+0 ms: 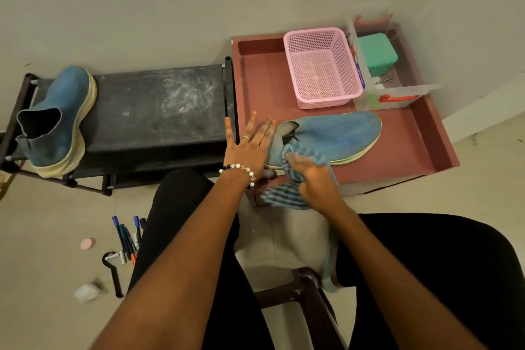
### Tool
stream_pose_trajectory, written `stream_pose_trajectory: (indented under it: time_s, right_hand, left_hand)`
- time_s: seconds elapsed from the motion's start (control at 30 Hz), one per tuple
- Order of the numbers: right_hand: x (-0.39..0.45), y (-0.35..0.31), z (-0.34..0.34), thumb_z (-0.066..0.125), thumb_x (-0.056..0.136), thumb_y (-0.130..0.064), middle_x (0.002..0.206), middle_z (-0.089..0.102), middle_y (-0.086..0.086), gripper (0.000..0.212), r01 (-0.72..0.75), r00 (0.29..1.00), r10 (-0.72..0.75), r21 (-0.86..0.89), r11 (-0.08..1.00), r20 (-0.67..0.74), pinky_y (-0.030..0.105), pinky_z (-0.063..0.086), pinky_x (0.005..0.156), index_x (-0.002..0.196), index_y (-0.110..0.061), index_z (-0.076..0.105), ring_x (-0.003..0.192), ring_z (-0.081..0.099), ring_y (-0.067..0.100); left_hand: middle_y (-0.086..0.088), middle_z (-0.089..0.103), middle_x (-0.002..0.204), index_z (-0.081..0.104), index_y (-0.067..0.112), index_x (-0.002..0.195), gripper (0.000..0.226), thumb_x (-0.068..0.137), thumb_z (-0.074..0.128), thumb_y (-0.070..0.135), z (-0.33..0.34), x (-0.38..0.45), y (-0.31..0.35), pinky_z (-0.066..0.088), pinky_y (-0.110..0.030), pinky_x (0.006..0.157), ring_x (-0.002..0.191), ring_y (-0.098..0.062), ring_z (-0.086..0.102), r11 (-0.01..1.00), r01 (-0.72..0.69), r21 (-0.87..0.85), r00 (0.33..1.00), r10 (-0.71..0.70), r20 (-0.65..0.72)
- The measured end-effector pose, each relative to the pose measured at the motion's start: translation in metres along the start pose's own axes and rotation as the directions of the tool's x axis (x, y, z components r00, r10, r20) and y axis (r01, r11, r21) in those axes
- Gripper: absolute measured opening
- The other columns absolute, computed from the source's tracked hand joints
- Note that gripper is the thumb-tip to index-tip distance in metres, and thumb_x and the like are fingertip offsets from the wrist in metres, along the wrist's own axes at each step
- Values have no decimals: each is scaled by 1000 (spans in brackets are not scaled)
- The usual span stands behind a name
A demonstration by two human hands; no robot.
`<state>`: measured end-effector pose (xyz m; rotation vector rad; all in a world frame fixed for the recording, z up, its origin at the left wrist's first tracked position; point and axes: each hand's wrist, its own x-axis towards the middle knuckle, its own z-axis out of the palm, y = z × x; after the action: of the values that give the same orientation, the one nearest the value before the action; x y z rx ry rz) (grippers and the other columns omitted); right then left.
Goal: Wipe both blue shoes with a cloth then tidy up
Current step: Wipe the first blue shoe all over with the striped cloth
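Both arms reached forward to the blue shoe (335, 136) lying in the red tray (397, 150), toe pointing right, where the left hand (250, 145) pressed its heel with flat fingers and the nearer right hand (315, 179) gripped the striped cloth (284, 196) against its side.

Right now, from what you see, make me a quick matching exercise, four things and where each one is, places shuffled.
Things:
1. shoe being wiped
2. other blue shoe
3. pink basket
4. marker pens

Places:
A. on the floor
B. on the black rack
C. far part of the red tray
D. on the tray, under the cloth and right hand

Pairs: 1-D, 2-B, 3-C, 4-A
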<state>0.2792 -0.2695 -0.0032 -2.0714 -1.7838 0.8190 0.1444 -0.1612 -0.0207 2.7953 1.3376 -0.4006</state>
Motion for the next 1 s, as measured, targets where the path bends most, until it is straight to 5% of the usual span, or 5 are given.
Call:
stream_pose_trajectory:
  time_s: [0.3,0.43,0.57,0.83,1.0]
  right_hand:
    - [13,-17,8,46,81,3,133,47,28,46,-358,927,334,-138,923,-170,42,24,114,127,9,48,128,40,36]
    - [14,-49,33,40,74,10,151,25,23,71,-198,973,205,76,977,-105,35,9,120,143,5,27,144,17,30]
    - [-14,23,16,36,53,7,145,39,13,87,148,988,-154,-137,979,-33,43,8,116,139,-5,43,138,25,20]
    - [10,-22,20,46,77,5,135,47,28,50,-297,946,276,-114,948,-169,45,22,115,127,9,48,130,40,36]
    - [-1,-13,23,36,63,13,137,48,22,70,55,989,-49,43,998,-138,40,19,113,132,4,47,130,44,35]
  left_hand:
    - [7,-8,159,-16,20,150,115,75,58,66,0,1,2,-20,-70,98,143,-23,-25,1000,13,1,1000,-13,12]
    - [7,-8,159,-16,20,149,71,98,34,23,-3,-1,1,-18,-70,100,143,-23,-22,1000,14,-14,999,-14,-51]
    - [6,-7,160,-17,20,149,110,79,57,61,2,1,0,-21,-71,98,143,-24,-23,999,8,-39,1000,-8,-22]
    - [6,-9,159,-17,20,149,99,87,53,50,0,0,2,-19,-71,99,143,-24,-24,1000,14,-11,1000,-14,-16]
    - [6,-11,159,-18,20,149,93,90,50,44,-2,-2,2,-19,-70,100,143,-24,-24,999,12,-41,1000,-13,-22]
